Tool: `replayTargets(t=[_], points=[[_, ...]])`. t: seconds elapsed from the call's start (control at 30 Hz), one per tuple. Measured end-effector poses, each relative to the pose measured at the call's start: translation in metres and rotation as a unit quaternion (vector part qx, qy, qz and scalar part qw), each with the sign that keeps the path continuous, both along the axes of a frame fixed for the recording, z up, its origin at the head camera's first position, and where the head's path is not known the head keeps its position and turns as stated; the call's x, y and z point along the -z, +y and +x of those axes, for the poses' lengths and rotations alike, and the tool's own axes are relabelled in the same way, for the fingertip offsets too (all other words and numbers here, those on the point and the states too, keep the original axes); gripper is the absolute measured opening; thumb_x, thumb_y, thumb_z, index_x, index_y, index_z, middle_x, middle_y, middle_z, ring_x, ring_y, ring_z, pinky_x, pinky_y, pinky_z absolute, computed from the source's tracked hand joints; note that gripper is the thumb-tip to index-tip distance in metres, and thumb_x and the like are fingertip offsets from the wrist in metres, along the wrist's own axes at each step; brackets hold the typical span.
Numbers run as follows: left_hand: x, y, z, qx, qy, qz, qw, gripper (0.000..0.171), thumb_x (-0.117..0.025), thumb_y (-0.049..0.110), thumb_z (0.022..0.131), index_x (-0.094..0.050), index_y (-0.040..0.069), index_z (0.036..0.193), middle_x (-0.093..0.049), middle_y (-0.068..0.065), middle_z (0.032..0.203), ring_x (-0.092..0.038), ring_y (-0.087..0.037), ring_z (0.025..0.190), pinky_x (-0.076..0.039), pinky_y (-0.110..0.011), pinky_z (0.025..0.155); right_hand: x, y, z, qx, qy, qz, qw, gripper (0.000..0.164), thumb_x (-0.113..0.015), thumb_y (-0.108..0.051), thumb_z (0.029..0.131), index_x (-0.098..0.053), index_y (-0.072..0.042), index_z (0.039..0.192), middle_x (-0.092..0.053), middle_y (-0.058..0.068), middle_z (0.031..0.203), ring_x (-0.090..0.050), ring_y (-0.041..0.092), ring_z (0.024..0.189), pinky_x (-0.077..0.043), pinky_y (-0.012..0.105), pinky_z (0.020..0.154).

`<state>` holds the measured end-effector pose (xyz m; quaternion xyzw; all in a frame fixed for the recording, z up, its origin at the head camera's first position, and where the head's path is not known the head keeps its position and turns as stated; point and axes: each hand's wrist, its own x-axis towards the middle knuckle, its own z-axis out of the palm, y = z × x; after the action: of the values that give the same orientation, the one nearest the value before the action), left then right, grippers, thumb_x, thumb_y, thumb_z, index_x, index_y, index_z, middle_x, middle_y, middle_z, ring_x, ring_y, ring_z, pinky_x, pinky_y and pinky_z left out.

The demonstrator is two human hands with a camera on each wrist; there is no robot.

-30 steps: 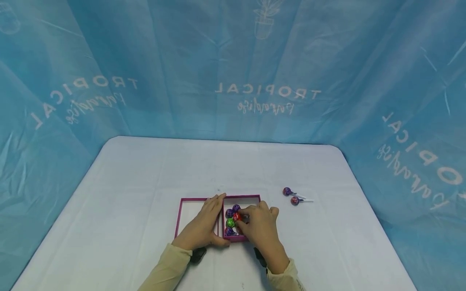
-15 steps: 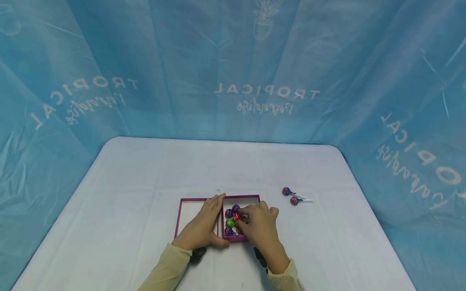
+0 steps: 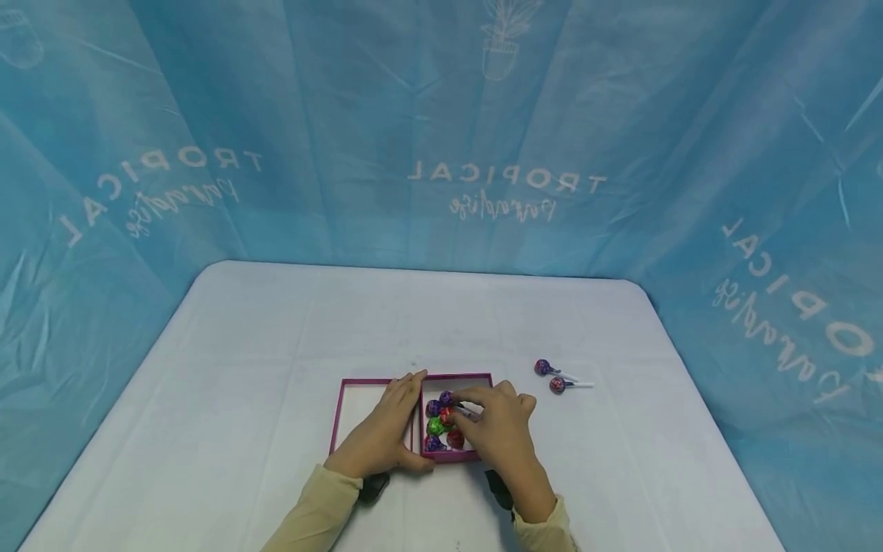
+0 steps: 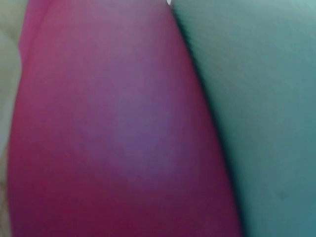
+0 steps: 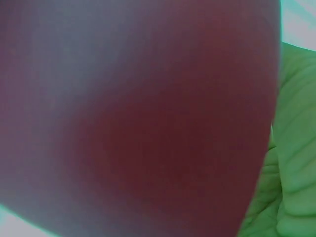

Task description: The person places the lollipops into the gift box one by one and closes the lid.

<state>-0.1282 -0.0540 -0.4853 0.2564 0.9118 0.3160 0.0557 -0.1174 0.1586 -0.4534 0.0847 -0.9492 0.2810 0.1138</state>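
A magenta-edged box (image 3: 451, 457) with a white inside holds several wrapped lollipops in purple, green and red. My left hand (image 3: 382, 429) lies across its left wall, fingers straight toward the far corner and thumb at the front. Over the box, my right hand (image 3: 500, 425) pinches a red lollipop (image 3: 446, 416) between thumb and index finger, part of its stick showing. A green lollipop (image 3: 435, 426) sits beside it, a dark red lollipop (image 3: 455, 438) nearer the front. The left wrist view is filled mostly by a blurred magenta wall (image 4: 123, 123).
Left of the box stands a matching shallow magenta-edged tray (image 3: 336, 414), partly under my left hand. Two loose lollipops, an upper purple lollipop (image 3: 542, 367) and a lower one (image 3: 557, 385), lie to the right on the white tablecloth (image 3: 276, 322). Blue curtain (image 3: 372, 207) surrounds the table.
My right hand has shifted slightly to the right, its thumb and index finger spread a little more. The dark red lollipop near the front now shows more. My left hand stays put.
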Motion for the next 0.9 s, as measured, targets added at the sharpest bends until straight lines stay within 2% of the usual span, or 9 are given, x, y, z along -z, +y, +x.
replayTargets(t=[0.17, 0.37, 0.63, 0.73, 0.9], points=[[0.000, 0.000, 0.000, -0.001, -0.007, 0.001, 1.0000, 0.138, -0.094, 0.051, 0.061, -0.012, 0.007, 0.162, -0.024, -0.017, 0.165, -0.020, -0.036, 0.153, -0.017, -0.048, 0.126, -0.004, 0.016, -0.005, 0.029, 0.001, -0.030, 0.999, 0.027, -0.088, -0.028, 0.078, -0.081, -0.021, 0.104, -0.078, -0.003, 0.097, -0.048, 0.015, 0.081, -0.022, 0.049, 0.078], [-0.001, 0.001, 0.001, -0.006, -0.022, -0.002, 0.9997, 0.139, -0.093, 0.054, 0.060, -0.011, 0.009, 0.163, -0.022, -0.015, 0.166, -0.018, -0.035, 0.154, -0.017, -0.048, 0.125, -0.007, 0.053, -0.014, 0.099, -0.018, -0.034, 0.994, 0.031, -0.085, -0.028, 0.081, -0.080, -0.019, 0.109, -0.077, 0.009, 0.104, -0.056, 0.029, 0.097, -0.025, 0.055, 0.083], [0.001, 0.001, 0.000, -0.006, -0.028, 0.000, 0.9996, 0.138, -0.092, 0.055, 0.061, -0.010, 0.011, 0.163, -0.021, -0.015, 0.167, -0.017, -0.035, 0.154, -0.021, -0.050, 0.124, -0.004, 0.097, -0.019, 0.182, -0.016, -0.050, 0.982, 0.031, -0.081, -0.022, 0.084, -0.079, -0.015, 0.114, -0.071, 0.012, 0.081, -0.052, 0.030, 0.096, -0.022, 0.052, 0.078], [0.000, 0.000, -0.001, -0.009, -0.028, 0.000, 0.9996, 0.139, -0.093, 0.055, 0.061, -0.009, 0.012, 0.163, -0.021, -0.015, 0.167, -0.017, -0.034, 0.154, -0.022, -0.051, 0.124, -0.002, 0.106, -0.022, 0.198, -0.032, -0.045, 0.979, 0.031, -0.079, -0.022, 0.085, -0.078, -0.013, 0.115, -0.070, 0.014, 0.079, -0.051, 0.032, 0.097, -0.023, 0.055, 0.080], [-0.001, 0.001, 0.001, -0.009, -0.032, 0.009, 0.9994, 0.138, -0.094, 0.051, 0.061, -0.010, 0.011, 0.163, -0.021, -0.017, 0.166, -0.017, -0.036, 0.154, -0.023, -0.052, 0.123, 0.003, 0.116, -0.022, 0.205, -0.039, -0.044, 0.977, 0.031, -0.078, -0.022, 0.085, -0.078, -0.013, 0.115, -0.072, 0.016, 0.086, -0.052, 0.034, 0.099, -0.023, 0.057, 0.082]])
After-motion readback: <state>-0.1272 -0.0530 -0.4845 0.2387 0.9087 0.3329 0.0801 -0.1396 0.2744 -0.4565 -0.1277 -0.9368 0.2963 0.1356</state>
